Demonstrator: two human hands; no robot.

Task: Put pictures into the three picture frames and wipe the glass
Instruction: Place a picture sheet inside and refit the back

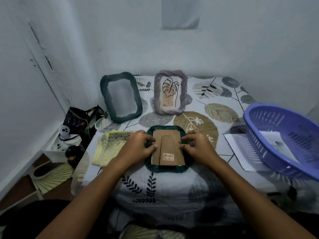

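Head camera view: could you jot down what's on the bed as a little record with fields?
Face-down frame: green frame, brown backing up, near centre
Left hand: fingers at backing's left edge
Right hand: fingers at backing's right edge
Upright frames: dark frame without picture; grey frame with leaf drawing
Cloth: yellow cloth, left
Basket: purple basket, right, paper inside

The face-down frame (166, 167) shows a matt brown cardboard backing (168, 149). The basket (283, 138) is perforated purple plastic. A printed cloth (155, 187) covers the table.
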